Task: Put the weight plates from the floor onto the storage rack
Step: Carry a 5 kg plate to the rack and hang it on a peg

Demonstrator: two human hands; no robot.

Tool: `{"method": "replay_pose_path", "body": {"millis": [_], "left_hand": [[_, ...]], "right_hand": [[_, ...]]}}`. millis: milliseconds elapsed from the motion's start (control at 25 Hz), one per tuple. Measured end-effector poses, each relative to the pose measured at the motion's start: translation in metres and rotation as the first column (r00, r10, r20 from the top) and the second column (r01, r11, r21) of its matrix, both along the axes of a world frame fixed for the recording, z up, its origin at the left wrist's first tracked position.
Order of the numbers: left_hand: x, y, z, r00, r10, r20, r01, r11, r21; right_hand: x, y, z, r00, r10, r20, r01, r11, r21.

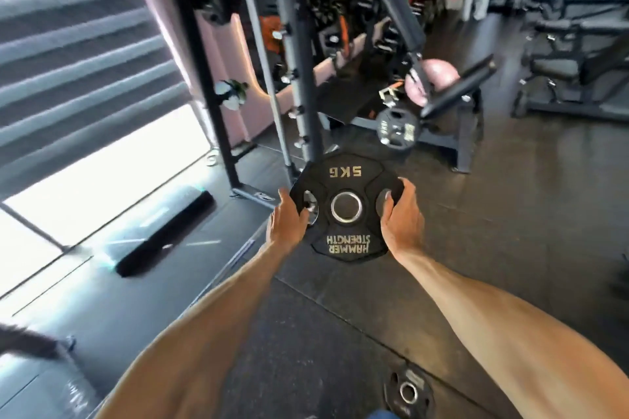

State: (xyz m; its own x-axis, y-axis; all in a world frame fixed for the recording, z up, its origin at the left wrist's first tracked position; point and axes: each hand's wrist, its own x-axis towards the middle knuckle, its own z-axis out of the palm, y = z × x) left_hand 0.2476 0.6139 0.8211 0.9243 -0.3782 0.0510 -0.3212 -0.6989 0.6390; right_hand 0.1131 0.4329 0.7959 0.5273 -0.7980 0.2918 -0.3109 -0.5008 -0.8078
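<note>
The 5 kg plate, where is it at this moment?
In the head view, centre frame, the 5 kg plate is held between the left hand and right hand, in front of the rack upright; another plate lies lower right.

Both bare arms extended forward; left hand (289, 219) and right hand (403, 214) gripped opposite edges of 1 plate (344, 173).

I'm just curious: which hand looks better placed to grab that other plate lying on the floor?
Probably the right hand: the floor plate lies by its forearm, farther from the left hand. Both grip the 5 kg plate.
</note>
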Motion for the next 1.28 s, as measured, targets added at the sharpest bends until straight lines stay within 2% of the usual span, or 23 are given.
{"method": "replay_pose_path", "body": {"millis": [120,280,400,600,760,920,1120,1200,1280], "left_hand": [[0.008,0.067,0.046,0.979,0.165,0.119,-0.157,0.985,-0.077],[0.0,0.165,0.083,0.879,0.429,0.207,-0.39,0.898,-0.206],[-0.03,0.239,0.089,0.748,0.621,0.233,-0.555,0.778,-0.293],[-0.112,0.365,0.084,0.466,0.846,0.259,-0.802,0.527,-0.279],[-0.192,0.45,0.08,0.273,0.93,0.247,-0.897,0.339,-0.284],[-0.27,0.53,0.084,0.038,0.962,0.269,-0.948,0.12,-0.296],[-0.342,0.635,0.088,-0.182,0.936,0.303,-0.929,-0.063,-0.365],[-0.358,0.684,0.092,-0.255,0.92,0.297,-0.901,-0.116,-0.418],[-0.366,0.742,0.102,-0.305,0.918,0.255,-0.859,-0.149,-0.489]], "right_hand": [[0.049,0.049,0.043,0.984,0.138,0.112,-0.135,0.99,-0.042],[0.098,0.135,0.088,0.916,0.328,0.231,-0.313,0.944,-0.101],[0.116,0.209,0.111,0.842,0.475,0.256,-0.451,0.88,-0.149],[0.11,0.354,0.114,0.595,0.757,0.27,-0.728,0.65,-0.219],[0.077,0.465,0.117,0.392,0.885,0.251,-0.864,0.448,-0.229],[0.029,0.58,0.131,0.159,0.951,0.265,-0.935,0.231,-0.267],[-0.022,0.717,0.148,-0.054,0.954,0.296,-0.96,0.032,-0.279],[-0.032,0.776,0.157,-0.146,0.941,0.304,-0.954,-0.052,-0.297],[-0.04,0.842,0.174,-0.193,0.931,0.309,-0.948,-0.096,-0.304]]}}
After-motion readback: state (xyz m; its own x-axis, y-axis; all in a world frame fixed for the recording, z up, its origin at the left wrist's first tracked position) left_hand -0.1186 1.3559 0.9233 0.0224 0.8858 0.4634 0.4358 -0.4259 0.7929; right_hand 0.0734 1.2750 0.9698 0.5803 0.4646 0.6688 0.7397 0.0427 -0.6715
